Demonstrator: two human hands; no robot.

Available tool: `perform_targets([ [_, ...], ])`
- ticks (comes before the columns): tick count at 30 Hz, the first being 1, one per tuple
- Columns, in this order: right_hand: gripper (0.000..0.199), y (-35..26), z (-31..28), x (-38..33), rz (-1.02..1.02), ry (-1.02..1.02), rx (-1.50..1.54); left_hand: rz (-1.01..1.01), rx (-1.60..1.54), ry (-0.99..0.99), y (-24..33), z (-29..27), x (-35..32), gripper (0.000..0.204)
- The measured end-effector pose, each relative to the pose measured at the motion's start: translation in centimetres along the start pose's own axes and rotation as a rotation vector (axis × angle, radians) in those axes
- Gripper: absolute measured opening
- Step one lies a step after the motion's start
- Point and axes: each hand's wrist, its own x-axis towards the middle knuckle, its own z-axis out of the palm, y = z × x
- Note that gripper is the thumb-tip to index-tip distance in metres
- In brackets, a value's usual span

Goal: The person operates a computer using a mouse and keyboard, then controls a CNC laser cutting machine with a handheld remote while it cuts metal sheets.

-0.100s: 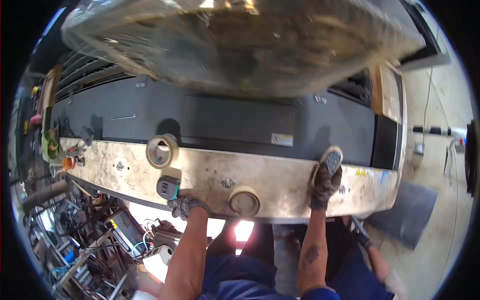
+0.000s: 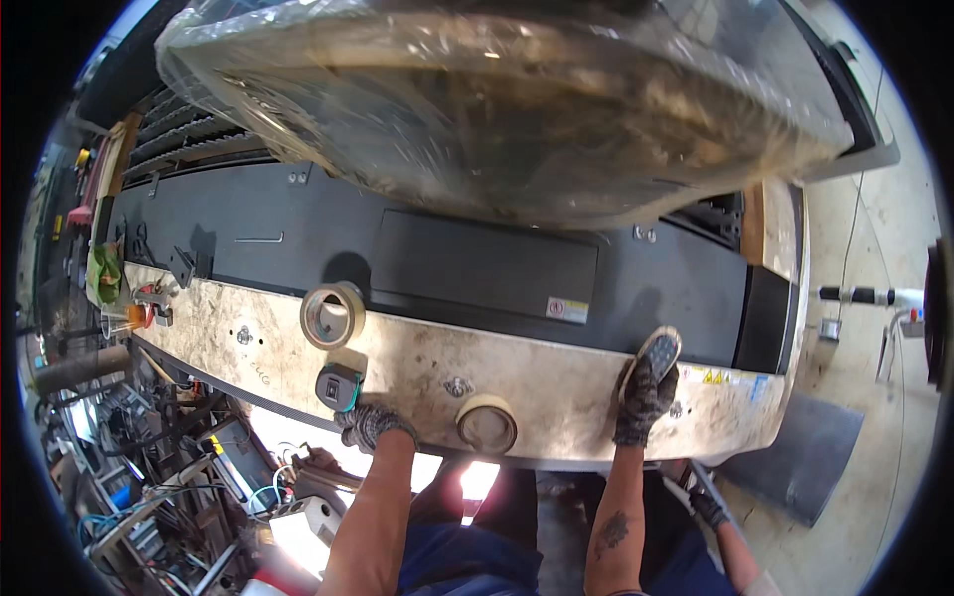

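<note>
Tape measure [image 2: 338,388]: on the pale ledge [image 2: 556,397] | left hand [image 2: 374,425]: just beside it, nearer side, grip cannot be told | right hand [image 2: 644,399]: well right of it, grip closed around oval grey pad [image 2: 660,351] | first tape roll [image 2: 353,312]: beyond it | second tape roll [image 2: 485,401]: right of it

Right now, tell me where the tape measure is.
In the head view, the tape measure sits left of centre on the stained pale ledge, between the left hand and the farther tape roll.
</note>
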Motion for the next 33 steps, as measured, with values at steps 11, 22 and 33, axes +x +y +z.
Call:
perform_targets([
  [11, 0.051, -1.0, 1.7, -0.7, -0.485, 0.085, -0.675, 0.227, 0.472, 0.038, -1.9, 0.7, 0.3, 0.048],
  [22, 0.067, 0.9, 0.6, -1.9, -0.317, 0.238, -1.212, 0.136, -0.11, 0.026, -5.0, 1.9, 4.3, 0.032],
  [33, 0.057, -0.2, 1.8, -1.3, -0.545, 0.131, -1.511, 0.059, -0.286, -0.079, -1.0, -1.0, -0.4, 0.049],
])
